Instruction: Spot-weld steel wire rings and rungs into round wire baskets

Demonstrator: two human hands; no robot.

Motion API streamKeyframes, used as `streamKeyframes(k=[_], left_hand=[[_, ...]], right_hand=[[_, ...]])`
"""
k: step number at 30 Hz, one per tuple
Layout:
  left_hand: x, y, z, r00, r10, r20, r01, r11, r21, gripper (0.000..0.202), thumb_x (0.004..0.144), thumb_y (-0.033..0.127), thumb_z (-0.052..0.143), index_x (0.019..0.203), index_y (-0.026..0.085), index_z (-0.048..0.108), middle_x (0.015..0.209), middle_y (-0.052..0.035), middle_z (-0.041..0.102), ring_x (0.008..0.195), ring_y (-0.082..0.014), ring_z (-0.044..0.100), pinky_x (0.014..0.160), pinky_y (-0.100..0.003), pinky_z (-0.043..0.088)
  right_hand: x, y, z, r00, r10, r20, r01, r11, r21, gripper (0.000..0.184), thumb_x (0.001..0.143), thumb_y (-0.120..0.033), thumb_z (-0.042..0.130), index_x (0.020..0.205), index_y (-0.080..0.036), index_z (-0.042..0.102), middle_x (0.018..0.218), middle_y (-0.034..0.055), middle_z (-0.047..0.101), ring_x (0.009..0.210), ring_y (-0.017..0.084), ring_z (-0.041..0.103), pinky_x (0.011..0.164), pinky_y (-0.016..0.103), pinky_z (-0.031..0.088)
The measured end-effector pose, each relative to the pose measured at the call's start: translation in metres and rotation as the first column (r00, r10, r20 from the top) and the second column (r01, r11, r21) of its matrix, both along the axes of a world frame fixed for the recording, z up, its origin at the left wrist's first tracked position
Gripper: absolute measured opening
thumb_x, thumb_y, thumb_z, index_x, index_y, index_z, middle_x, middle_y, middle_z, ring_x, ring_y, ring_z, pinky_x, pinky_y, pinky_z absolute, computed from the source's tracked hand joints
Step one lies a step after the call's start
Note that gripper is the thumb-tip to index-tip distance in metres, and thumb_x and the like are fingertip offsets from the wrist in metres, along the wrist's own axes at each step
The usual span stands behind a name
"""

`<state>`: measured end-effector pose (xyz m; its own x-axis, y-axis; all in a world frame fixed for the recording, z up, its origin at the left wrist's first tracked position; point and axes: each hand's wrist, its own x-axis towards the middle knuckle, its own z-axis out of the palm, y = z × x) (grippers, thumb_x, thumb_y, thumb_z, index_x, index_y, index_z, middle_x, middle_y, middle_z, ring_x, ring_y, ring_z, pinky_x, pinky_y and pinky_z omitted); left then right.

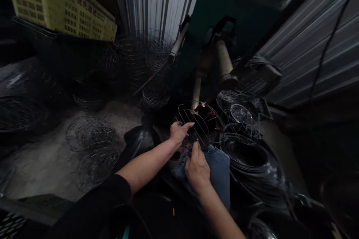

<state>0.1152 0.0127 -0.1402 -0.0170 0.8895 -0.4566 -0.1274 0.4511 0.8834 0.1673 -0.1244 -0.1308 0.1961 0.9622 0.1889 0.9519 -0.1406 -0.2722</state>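
Observation:
A round wire grille (196, 125) with parallel bars is held up in front of a welding machine's electrode arm (224, 63). My left hand (179, 132) grips the grille's left edge, thumb stretched along a bar. My right hand (197, 168) holds the lower edge from below, over my knee in blue jeans (218, 168). The grille's far rim sits just under the machine's lower copper post (196, 91).
A stack of dark wire rings (246, 157) lies to the right, with finished wire grilles (241, 110) above it. Loose wire baskets (89, 132) lie on the concrete floor at the left. Corrugated metal walls (308, 44) stand behind.

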Motion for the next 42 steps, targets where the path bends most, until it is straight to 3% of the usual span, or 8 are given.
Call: streamKeyframes(k=[10, 14, 18, 21, 27, 32, 37, 42], left_hand=[[-0.007, -0.029, 0.029, 0.978, -0.205, -0.03, 0.206, 0.957, 0.203, 0.077, 0.053, 0.029, 0.087, 0.123, 0.013, 0.059, 0.091, -0.0047, 0.067, 0.084, -0.0177, 0.062, 0.077, -0.028, 0.051], [-0.022, -0.067, 0.049, 0.889, -0.451, -0.078, 0.449, 0.829, 0.334, 0.093, 0.062, 0.03, 0.08, 0.144, 0.013, 0.04, 0.131, -0.0181, 0.057, 0.111, -0.0279, 0.061, 0.089, -0.036, 0.053], [-0.039, -0.096, 0.078, 0.766, -0.612, -0.195, 0.621, 0.627, 0.47, 0.102, 0.064, 0.028, 0.078, 0.152, 0.014, 0.027, 0.157, -0.0185, 0.027, 0.141, -0.0352, 0.034, 0.109, -0.047, 0.041], [-0.051, -0.103, 0.095, 0.708, -0.681, -0.186, 0.635, 0.499, 0.589, 0.086, 0.068, 0.026, 0.076, 0.147, 0.017, 0.04, 0.147, -0.0144, 0.046, 0.133, -0.032, 0.048, 0.107, -0.044, 0.044], [-0.098, -0.107, 0.097, 0.912, -0.398, -0.103, 0.371, 0.689, 0.623, 0.036, 0.069, 0.027, 0.076, 0.105, 0.026, 0.075, 0.078, -0.0068, 0.074, 0.07, -0.0244, 0.07, 0.07, -0.04, 0.06], [-0.139, -0.072, 0.062, 0.994, 0.113, -0.013, -0.097, 0.903, 0.418, 0.041, 0.055, 0.02, 0.076, 0.096, 0.027, 0.077, 0.074, 0.0004, 0.072, 0.069, -0.0175, 0.067, 0.069, -0.032, 0.058], [-0.124, -0.026, 0.01, 0.939, 0.32, -0.126, -0.288, 0.932, 0.221, 0.043, 0.044, 0.015, 0.072, 0.087, 0.022, 0.077, 0.065, 0.0047, 0.069, 0.058, -0.0105, 0.061, 0.049, -0.018, 0.048], [-0.125, -0.027, -0.006, 0.933, 0.29, -0.213, -0.221, 0.929, 0.296, 0.041, 0.048, 0.02, 0.069, 0.088, 0.024, 0.076, 0.067, 0.005, 0.069, 0.058, -0.01, 0.06, 0.052, -0.019, 0.05]], right_hand=[[0.004, 0.043, 0.034, 0.986, -0.161, -0.051, 0.134, 0.93, -0.342, 0.049, 0.087, -0.018, 0.05, 0.134, -0.004, 0.048, 0.124, 0.0208, 0.062, 0.108, 0.028, 0.065, 0.088, 0.032, 0.05], [0.026, 0.027, 0.032, 0.97, -0.236, -0.062, 0.216, 0.948, -0.232, 0.048, 0.09, -0.025, 0.047, 0.135, -0.009, 0.049, 0.117, 0.0167, 0.066, 0.102, 0.025, 0.067, 0.084, 0.031, 0.05], [0.048, 0.012, 0.026, 0.985, -0.17, 0.008, 0.17, 0.985, -0.022, 0.046, 0.087, -0.028, 0.048, 0.128, -0.007, 0.052, 0.113, 0.0179, 0.068, 0.101, 0.026, 0.066, 0.082, 0.032, 0.05], [0.057, 0.013, 0.021, 0.996, -0.036, 0.077, 0.028, 0.994, 0.106, 0.042, 0.089, -0.027, 0.044, 0.123, -0.006, 0.055, 0.108, 0.0183, 0.069, 0.095, 0.025, 0.067, 0.078, 0.032, 0.05], [0.074, 0.007, 0.03, 0.977, 0.075, 0.199, -0.132, 0.946, 0.296, 0.035, 0.09, -0.03, 0.046, 0.113, -0.008, 0.059, 0.09, 0.013, 0.07, 0.077, 0.022, 0.066, 0.071, 0.031, 0.049], [0.075, -0.014, 0.075, 0.985, -0.041, 0.168, 0.012, 0.985, 0.172, 0.03, 0.088, -0.029, 0.049, 0.11, -0.014, 0.061, 0.093, 0.0107, 0.07, 0.086, 0.022, 0.065, 0.079, 0.032, 0.048], [0.068, 0.015, 0.091, 0.995, -0.002, 0.098, 0.022, 0.98, -0.198, 0.032, 0.082, -0.016, 0.049, 0.113, -0.018, 0.058, 0.097, 0.0051, 0.068, 0.083, 0.02, 0.064, 0.068, 0.03, 0.046], [0.065, 0.007, 0.091, 0.998, 0.057, 0.024, -0.053, 0.988, -0.144, 0.025, 0.08, -0.025, 0.055, 0.104, -0.02, 0.058, 0.094, 0.0022, 0.067, 0.084, 0.018, 0.062, 0.068, 0.028, 0.044]])
